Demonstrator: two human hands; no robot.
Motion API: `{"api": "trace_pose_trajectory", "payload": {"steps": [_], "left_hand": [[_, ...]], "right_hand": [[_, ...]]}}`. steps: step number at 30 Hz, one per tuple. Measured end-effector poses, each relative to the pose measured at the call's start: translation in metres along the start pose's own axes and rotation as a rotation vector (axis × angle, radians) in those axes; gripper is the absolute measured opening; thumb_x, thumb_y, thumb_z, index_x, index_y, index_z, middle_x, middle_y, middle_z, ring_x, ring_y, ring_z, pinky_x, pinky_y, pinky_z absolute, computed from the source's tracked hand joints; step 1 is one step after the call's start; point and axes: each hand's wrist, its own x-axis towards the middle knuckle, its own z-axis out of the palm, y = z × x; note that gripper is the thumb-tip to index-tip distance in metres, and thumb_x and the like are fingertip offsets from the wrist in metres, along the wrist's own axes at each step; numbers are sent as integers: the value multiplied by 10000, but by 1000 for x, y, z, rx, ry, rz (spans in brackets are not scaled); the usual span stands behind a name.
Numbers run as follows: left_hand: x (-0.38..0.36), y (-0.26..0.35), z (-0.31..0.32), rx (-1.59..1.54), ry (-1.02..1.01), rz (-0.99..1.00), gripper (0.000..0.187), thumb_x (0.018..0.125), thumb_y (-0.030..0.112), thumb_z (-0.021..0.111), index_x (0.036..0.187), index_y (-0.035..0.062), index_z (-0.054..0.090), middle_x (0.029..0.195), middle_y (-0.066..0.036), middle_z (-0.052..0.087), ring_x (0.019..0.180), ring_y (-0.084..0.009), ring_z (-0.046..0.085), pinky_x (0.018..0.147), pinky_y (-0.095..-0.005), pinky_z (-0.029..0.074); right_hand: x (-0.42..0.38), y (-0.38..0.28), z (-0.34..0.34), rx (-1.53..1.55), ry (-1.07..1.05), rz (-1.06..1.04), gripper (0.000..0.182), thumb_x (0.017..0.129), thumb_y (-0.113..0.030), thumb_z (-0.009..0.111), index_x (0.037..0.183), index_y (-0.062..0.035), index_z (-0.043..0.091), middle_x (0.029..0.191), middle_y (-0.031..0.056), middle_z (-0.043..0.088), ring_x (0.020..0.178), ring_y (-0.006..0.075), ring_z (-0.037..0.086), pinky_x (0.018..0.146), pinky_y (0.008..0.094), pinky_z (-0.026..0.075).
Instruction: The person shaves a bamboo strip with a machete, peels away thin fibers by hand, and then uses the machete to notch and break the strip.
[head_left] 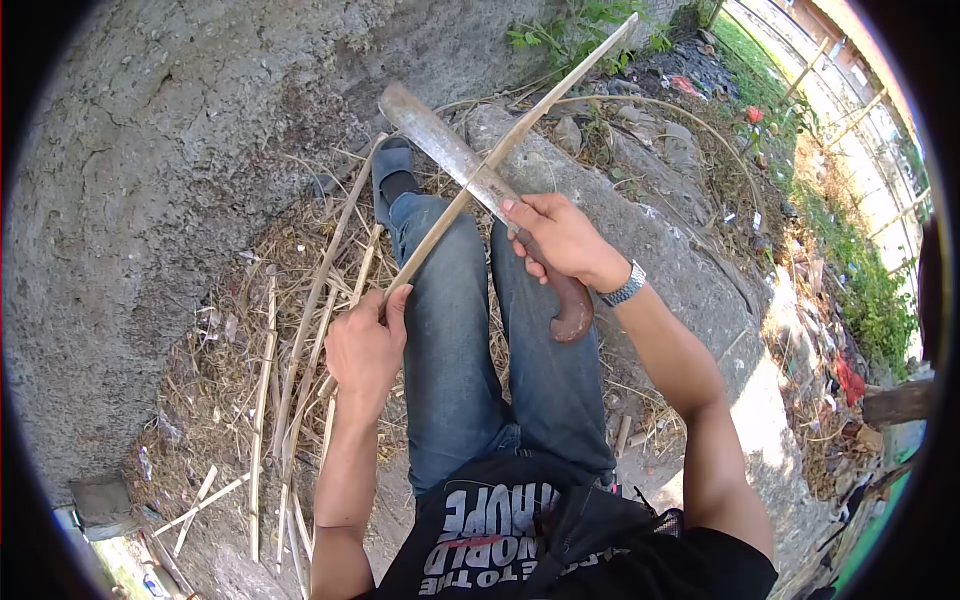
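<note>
Brown-handled machete (445,150) is sitting in the right hand (558,238), which is wrapping its handle (573,308); left hand (364,340) is pinching a wood strip (512,139) that's crossing over the machete's blade (420,122); loose strips (262,420) are lying left of the machete, rock (670,270) right; possibly risking a cut if the wood strip is twisting and the blade skidding handward

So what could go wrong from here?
If the knife slides down the stick, it could cut the bare left hand. The right hand holds it close to the jeans, so a slip might reach a leg. Only the left hand seems to grip the stick, so it may twist.
</note>
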Motion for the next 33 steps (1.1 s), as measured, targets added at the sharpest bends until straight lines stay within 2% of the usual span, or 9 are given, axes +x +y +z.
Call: {"api": "trace_pose_trajectory", "payload": {"steps": [10,12,16,20,22,24,26,27,33], "left_hand": [[8,15,-4,-59,-37,-1,440,1022,445,635,801,66,665,627,-175,653,606,-427,659,550,-524,487],[12,24,9,-85,66,114,475,1025,437,643,772,35,650,581,-177,597,532,-412,583,530,-499,426],[19,40,2,-162,32,20,467,1022,428,646,778,29,656,600,-193,604,572,-435,595,548,-509,432],[17,42,-13,-118,11,-8,443,1020,441,636,804,57,685,628,-201,653,619,-444,662,560,-539,490],[18,46,-11,-124,11,23,438,1021,440,635,816,56,688,638,-205,656,620,-448,660,553,-543,484],[19,52,-9,-106,-9,17,410,1022,410,633,830,52,691,655,-204,663,641,-447,665,575,-538,492],[18,57,-9,-217,-82,-30,384,1012,364,651,827,30,691,633,-214,611,611,-429,618,581,-495,456],[17,57,-10,-211,-98,-23,302,1006,288,644,894,20,724,648,-183,658,599,-357,657,602,-442,493],[11,33,-13,-525,-269,-57,220,987,157,606,1101,18,733,805,-99,766,719,-255,738,702,-385,549]], "right_hand": [[9,-13,-15,43,207,-65,392,1106,-356,518,959,0,590,689,25,578,448,99,534,398,277,457],[-2,-9,2,36,31,-46,390,1112,-343,506,983,15,592,689,23,578,447,94,537,396,278,457],[-8,-13,10,30,-63,-42,396,1113,-344,503,978,18,587,685,34,585,439,104,534,397,283,457],[18,-22,-12,89,235,-200,391,1110,-345,509,974,13,587,685,34,585,439,112,538,397,287,466],[8,-25,-3,85,221,-177,393,1111,-338,509,957,15,584,688,34,584,442,112,543,392,287,469],[-9,-16,17,-11,-40,-45,400,1108,-341,523,938,16,583,689,39,582,445,113,552,384,284,466],[-17,-7,27,68,-220,32,395,1103,-373,541,952,-10,576,706,44,595,455,111,548,388,277,466],[-20,-6,30,134,-257,50,400,1104,-371,541,935,-10,576,702,46,592,448,110,542,391,275,462],[-18,-19,24,256,-171,-54,378,1094,-351,568,931,-11,582,689,39,592,448,109,553,396,277,446]]}}
